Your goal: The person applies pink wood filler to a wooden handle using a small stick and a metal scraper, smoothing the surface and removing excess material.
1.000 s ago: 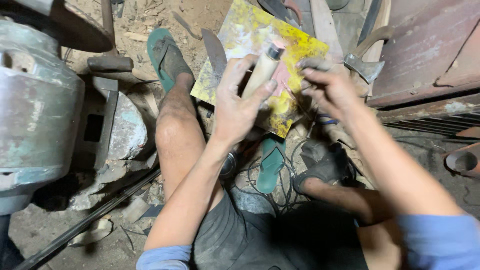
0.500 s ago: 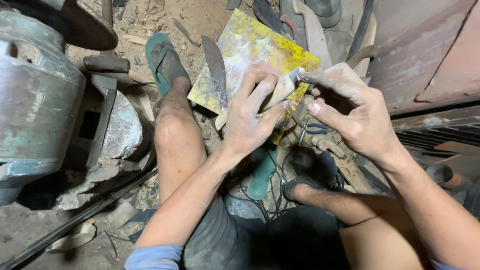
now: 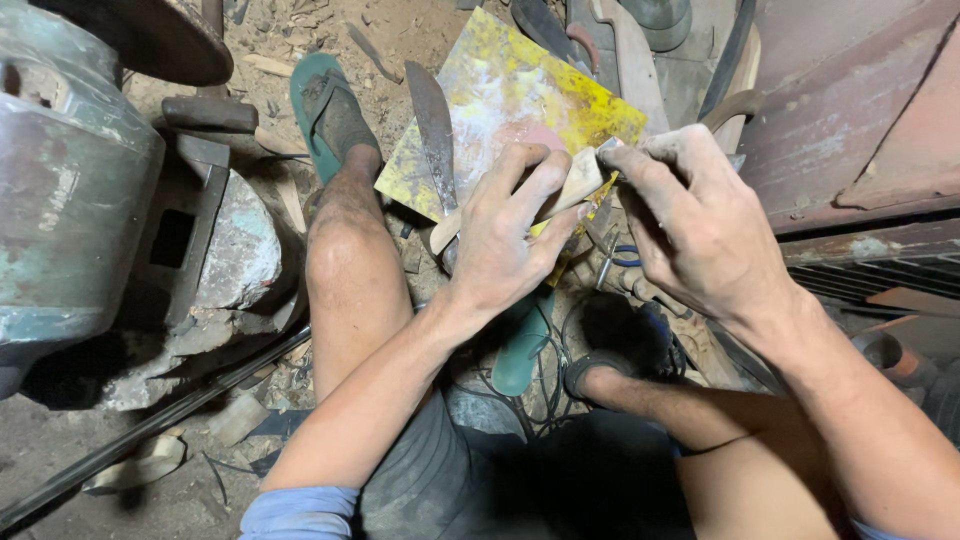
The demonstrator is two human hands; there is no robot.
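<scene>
My left hand point(image 3: 503, 235) grips a pale wooden handle point(image 3: 578, 182), held at a slant over a yellow-stained board point(image 3: 500, 95) on the ground. My right hand point(image 3: 697, 222) is closed at the handle's upper end, fingertips pinched on a small metal part there; what they pinch is too small to make out. A bare knife blade point(image 3: 436, 135) lies on the board just left of my left hand. My left leg stretches forward with a green sandal point(image 3: 325, 100) on the foot.
A large greenish metal machine point(image 3: 70, 170) and a stone block point(image 3: 235, 255) stand at the left. A long metal rod point(image 3: 150, 425) crosses the dirt floor. Rusty metal panels point(image 3: 860, 110) rise at the right. A second green sandal point(image 3: 525, 340) and wires lie between my legs.
Both hands have come closer to the camera and lower over the board. My right hand has moved onto the upper end of the handle; the left keeps its grip.
</scene>
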